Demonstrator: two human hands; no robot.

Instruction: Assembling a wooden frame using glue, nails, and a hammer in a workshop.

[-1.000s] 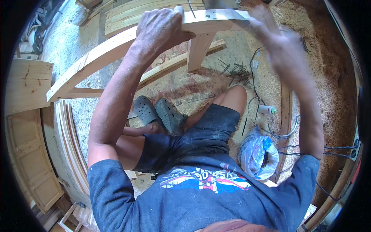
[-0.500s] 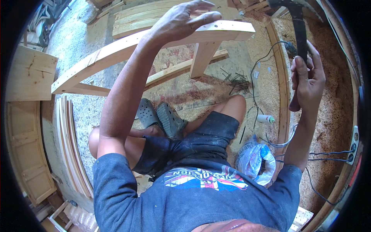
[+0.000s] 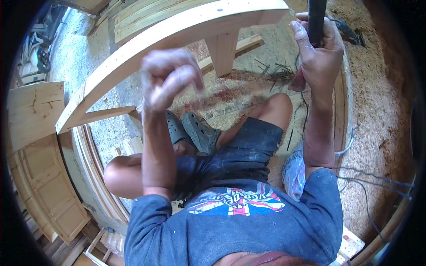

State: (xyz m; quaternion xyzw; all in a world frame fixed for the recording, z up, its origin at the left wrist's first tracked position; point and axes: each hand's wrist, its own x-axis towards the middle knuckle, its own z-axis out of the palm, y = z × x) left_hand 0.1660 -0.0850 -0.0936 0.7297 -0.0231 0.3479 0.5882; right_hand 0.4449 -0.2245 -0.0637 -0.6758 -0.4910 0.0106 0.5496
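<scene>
My right hand is wrapped round the handle of a hammer. The hammer stands upright, and its head is cut off by the top edge of the view. My left hand hangs in the air on the near side of a pale wooden frame. Its fingers look curled but are smeared by motion, so what they hold, if anything, does not show. The frame has a long top beam with a nail or screw head in it and a shorter crosspiece below.
Loose nails lie in a heap on the dusty floor beyond my knee. Planks are stacked at the far left. A plastic bag and dark cables are at my right. A panelled wooden door stands at the left.
My left hand has left the top beam and come down nearer to me, its fingers curling. My right hand has shifted left with the hammer, whose head has gone out of view.
</scene>
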